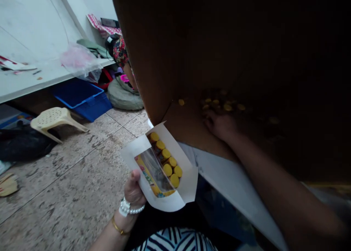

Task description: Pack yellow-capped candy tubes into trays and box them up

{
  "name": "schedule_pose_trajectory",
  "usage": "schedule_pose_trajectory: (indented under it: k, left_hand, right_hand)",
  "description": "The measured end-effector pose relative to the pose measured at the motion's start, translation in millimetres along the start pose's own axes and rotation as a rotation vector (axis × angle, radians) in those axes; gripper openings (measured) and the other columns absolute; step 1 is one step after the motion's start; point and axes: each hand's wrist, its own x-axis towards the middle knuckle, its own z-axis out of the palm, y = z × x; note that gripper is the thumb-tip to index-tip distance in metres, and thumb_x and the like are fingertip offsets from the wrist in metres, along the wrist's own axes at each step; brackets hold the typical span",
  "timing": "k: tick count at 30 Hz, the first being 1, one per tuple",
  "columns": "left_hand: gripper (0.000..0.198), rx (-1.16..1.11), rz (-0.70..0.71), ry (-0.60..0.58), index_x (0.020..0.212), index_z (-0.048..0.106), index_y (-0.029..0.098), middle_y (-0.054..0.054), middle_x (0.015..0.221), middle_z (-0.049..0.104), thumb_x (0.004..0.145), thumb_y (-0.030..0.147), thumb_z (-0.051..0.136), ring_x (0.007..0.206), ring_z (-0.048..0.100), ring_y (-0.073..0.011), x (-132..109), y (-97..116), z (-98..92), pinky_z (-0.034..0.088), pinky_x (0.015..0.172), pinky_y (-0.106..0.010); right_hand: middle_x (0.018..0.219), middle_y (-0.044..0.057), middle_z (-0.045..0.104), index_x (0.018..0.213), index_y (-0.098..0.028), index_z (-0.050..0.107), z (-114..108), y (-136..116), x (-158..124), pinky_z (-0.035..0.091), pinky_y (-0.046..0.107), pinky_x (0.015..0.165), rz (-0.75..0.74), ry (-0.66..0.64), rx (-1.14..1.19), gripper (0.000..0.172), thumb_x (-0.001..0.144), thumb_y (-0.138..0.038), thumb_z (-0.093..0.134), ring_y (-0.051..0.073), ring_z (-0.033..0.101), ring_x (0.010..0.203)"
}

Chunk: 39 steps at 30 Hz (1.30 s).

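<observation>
My left hand (pixel 134 188) is closed around the edge of a small white window box (pixel 149 196), thumb on top. The box's flaps stand open, and several yellow-capped jars (pixel 166 154) sit in rows inside, partly behind the clear window. Reaching into a large cardboard carton (pixel 153 53), my right hand (pixel 221 124) is low over its floor, beside a loose group of yellow-capped jars (pixel 227 107). Its fingers are in deep shadow, so whether they grip a jar cannot be made out. One yellow cap (pixel 181 102) lies apart, left of the group.
On the left, a cream plastic stool (pixel 56 117) and a blue crate (pixel 93 101) stand on the speckled floor. A grey sack (pixel 124 94) lies near a person in a floral garment (pixel 120 52). Behind runs a white table (pixel 49 73) with a plastic bag (pixel 79 59).
</observation>
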Motion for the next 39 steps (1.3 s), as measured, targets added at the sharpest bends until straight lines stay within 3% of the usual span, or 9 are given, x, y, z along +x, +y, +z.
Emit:
schedule_pose_trajectory:
  k: [5,10,15,19,24,27,29,35,39]
  left_hand:
    - [0.043,-0.028,0.006,0.027,0.124,0.068,0.028,-0.005,0.116,0.075,0.083,0.039,0.070,0.103,0.073,-0.0277,1,-3,12.3,0.045,0.111,-0.049]
    - [0.060,0.022,0.002,0.082,0.136,0.059,0.029,-0.006,0.117,0.075,0.079,0.043,0.074,0.110,0.070,-0.0302,1,-5,25.2,0.040,0.114,-0.052]
    - [0.061,0.061,-0.030,0.088,0.133,0.062,0.026,-0.008,0.112,0.077,0.077,0.047,0.075,0.107,0.071,-0.0325,-8,-7,30.3,0.048,0.107,-0.054]
    - [0.042,0.071,-0.069,0.062,0.114,0.074,0.024,-0.007,0.105,0.078,0.078,0.047,0.074,0.105,0.071,-0.0323,-12,-6,28.1,0.049,0.106,-0.052]
    - [0.039,0.050,-0.041,0.074,0.111,0.075,0.026,-0.005,0.095,0.080,0.076,0.044,0.076,0.106,0.071,-0.0325,-8,-3,20.8,0.044,0.111,-0.053]
    - [0.048,0.050,-0.070,0.091,0.118,0.072,0.025,-0.007,0.100,0.079,0.075,0.046,0.076,0.109,0.070,-0.0346,-5,-6,17.9,0.039,0.113,-0.057]
    - [0.048,0.035,-0.096,0.076,0.117,0.072,0.025,-0.007,0.106,0.078,0.075,0.048,0.075,0.110,0.069,-0.0351,-4,-9,15.3,0.038,0.113,-0.058]
    - [0.042,-0.023,-0.121,-0.014,0.122,0.069,0.029,-0.005,0.118,0.075,0.086,0.048,0.063,0.128,0.057,-0.0322,-4,-10,10.7,0.029,0.119,-0.054]
    - [0.039,-0.032,-0.108,-0.022,0.119,0.071,0.028,-0.005,0.118,0.074,0.085,0.046,0.064,0.133,0.053,-0.0339,-4,-9,16.8,0.028,0.119,-0.057]
  right_hand:
    - [0.091,0.005,0.070,0.109,-0.020,0.061,-28,-21,-17,0.046,0.031,0.063,-0.105,0.090,0.420,0.027,0.084,-0.030,0.063,0.020,0.063,0.072]
    - [0.110,0.005,0.066,0.112,-0.023,0.064,-67,-70,-51,0.050,0.026,0.069,-0.543,-0.137,0.752,0.025,0.087,-0.024,0.062,0.017,0.064,0.087]
    - [0.109,0.008,0.066,0.119,-0.016,0.061,-56,-112,-79,0.053,0.027,0.078,-0.676,-0.144,0.729,0.032,0.087,-0.018,0.063,0.017,0.065,0.093]
    - [0.113,0.009,0.066,0.113,-0.015,0.064,-52,-112,-78,0.053,0.028,0.085,-0.763,-0.143,0.700,0.025,0.091,-0.027,0.062,0.018,0.065,0.101]
    - [0.142,0.014,0.054,0.129,-0.018,0.060,-34,-47,-26,0.039,0.048,0.110,-0.399,0.227,0.321,0.042,0.094,-0.040,0.057,0.032,0.048,0.131]
    - [0.156,0.016,0.037,0.143,-0.015,0.048,-1,-4,7,0.029,0.058,0.114,-0.234,0.109,0.105,0.057,0.095,-0.045,0.051,0.040,0.031,0.143]
    - [0.151,0.017,0.042,0.136,-0.014,0.055,16,12,17,0.033,0.054,0.112,-0.202,0.093,0.078,0.052,0.095,-0.046,0.048,0.039,0.036,0.139]
    - [0.113,0.015,0.063,0.102,-0.017,0.065,12,7,14,0.050,0.040,0.077,-0.063,0.247,0.147,0.028,0.090,-0.040,0.056,0.028,0.063,0.093]
    - [0.096,0.013,0.068,0.114,-0.016,0.065,-4,4,12,0.048,0.039,0.072,-0.036,0.096,0.189,0.033,0.084,-0.031,0.064,0.029,0.064,0.085]
